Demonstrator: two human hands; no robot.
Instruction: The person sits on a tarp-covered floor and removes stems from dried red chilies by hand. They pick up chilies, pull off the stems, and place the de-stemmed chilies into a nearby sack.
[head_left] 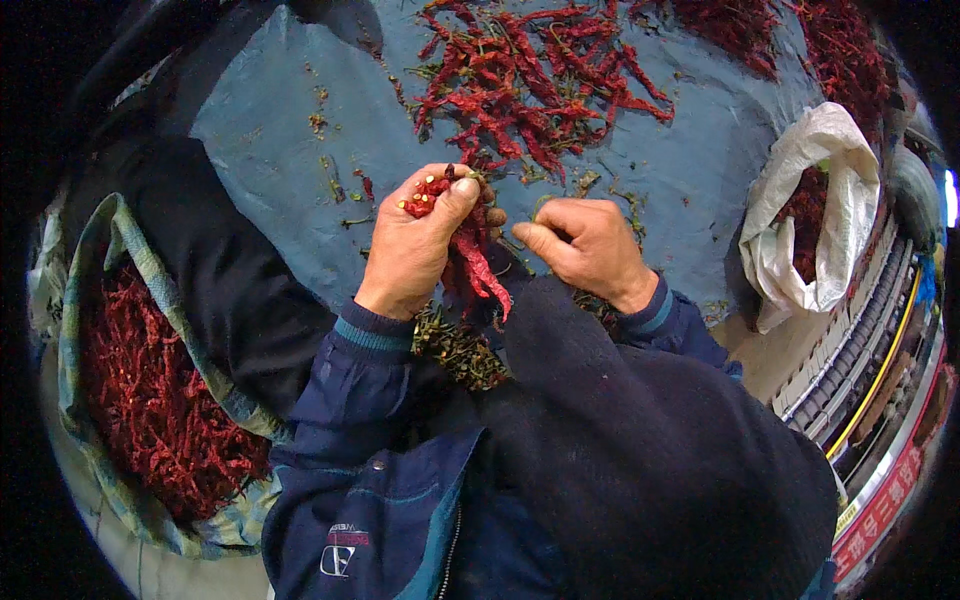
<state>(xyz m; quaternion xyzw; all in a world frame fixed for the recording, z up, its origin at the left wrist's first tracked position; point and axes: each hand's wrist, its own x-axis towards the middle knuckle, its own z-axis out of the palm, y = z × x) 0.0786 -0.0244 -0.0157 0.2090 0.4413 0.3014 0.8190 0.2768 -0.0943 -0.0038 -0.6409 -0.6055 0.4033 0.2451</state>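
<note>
L hand [408,245] grips red peppers [480,268], long tips hanging down, leaning R. R hand [592,245] is just beside them, fingers pinched; can't tell w/ what.

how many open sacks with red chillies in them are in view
2: a green checked sack at the left and a white sack at the right. Others may be hidden in the dark edges.

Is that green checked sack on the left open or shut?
Open: the sack gapes wide at the top, with dried red chillies plainly visible inside.
</note>
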